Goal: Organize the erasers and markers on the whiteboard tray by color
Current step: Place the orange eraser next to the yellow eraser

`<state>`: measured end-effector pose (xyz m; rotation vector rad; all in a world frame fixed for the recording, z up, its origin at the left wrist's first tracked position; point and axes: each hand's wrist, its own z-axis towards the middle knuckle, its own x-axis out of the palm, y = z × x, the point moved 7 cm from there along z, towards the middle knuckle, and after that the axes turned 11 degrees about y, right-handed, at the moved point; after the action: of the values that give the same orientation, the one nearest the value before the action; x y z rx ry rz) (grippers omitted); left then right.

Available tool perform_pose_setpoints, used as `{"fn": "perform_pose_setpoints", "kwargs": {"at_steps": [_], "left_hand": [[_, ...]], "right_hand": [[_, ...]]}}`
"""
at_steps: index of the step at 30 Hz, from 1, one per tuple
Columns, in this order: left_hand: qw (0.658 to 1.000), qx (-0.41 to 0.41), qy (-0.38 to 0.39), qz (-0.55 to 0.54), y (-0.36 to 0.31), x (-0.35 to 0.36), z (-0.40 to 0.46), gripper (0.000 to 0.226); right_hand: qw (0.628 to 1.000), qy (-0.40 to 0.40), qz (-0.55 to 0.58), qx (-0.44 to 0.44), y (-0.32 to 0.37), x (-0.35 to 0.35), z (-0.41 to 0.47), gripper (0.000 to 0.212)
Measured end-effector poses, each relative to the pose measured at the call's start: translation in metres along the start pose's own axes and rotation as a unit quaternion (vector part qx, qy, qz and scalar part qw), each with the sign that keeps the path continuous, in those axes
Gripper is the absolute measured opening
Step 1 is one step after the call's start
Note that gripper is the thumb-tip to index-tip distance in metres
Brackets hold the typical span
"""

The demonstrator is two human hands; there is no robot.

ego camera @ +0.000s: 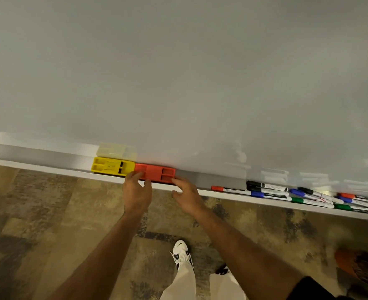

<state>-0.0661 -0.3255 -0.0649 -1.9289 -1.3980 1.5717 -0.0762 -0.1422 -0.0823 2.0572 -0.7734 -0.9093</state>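
Currently, the eraser step appears to be finishing: the left hand is pinching the left end of the red eraser, while the right hand, fingers extended, is touching its right end. The red eraser is lying on the tray, touching the yellow eraser. Next, the mixed markers, well apart rightward, are likely needing grouping by colour.

The whiteboard tray runs from 9 o'clock to 3 o'clock. A yellow eraser lies flat on it. A red eraser abuts its 3 o'clock end. Well apart at 3 o'clock, a loose group of markers lies lengthwise, partly overlapping, with red, black, blue and green caps.
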Motion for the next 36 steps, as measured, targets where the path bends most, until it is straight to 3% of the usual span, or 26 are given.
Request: {"fn": "perform_pose_setpoints", "kwargs": {"at_steps": [3, 6, 14, 19, 28, 36], "left_hand": [[1.0, -0.007, -0.016, -0.014, -0.01, 0.0, -0.012, 0.036], [0.999, 0.051, -0.019, 0.001, -0.035, 0.012, -0.031, 0.028], [0.965, 0.192, 0.167, 0.059, -0.114, 0.125, -0.069, 0.013], [0.917, 0.234, 0.264, 0.188, -0.156, 0.206, -0.078, 0.021], [0.872, 0.214, 0.26, 0.355, -0.161, 0.252, -0.074, 0.028], [0.811, 0.299, 0.233, 0.446, -0.162, 0.267, -0.071, 0.042]], "right_hand": [[0.998, -0.051, 0.022, -0.013, -0.005, -0.019, -0.014, 0.038], [0.992, -0.121, 0.023, -0.029, -0.014, -0.054, -0.035, 0.025], [0.982, -0.188, 0.001, 0.005, -0.076, -0.143, -0.105, 0.017], [0.973, -0.222, -0.006, 0.057, -0.128, -0.184, -0.168, 0.016], [0.942, -0.309, 0.034, 0.128, -0.203, -0.258, -0.256, 0.02], [0.923, -0.354, 0.037, 0.147, -0.24, -0.318, -0.282, 0.02]]}}
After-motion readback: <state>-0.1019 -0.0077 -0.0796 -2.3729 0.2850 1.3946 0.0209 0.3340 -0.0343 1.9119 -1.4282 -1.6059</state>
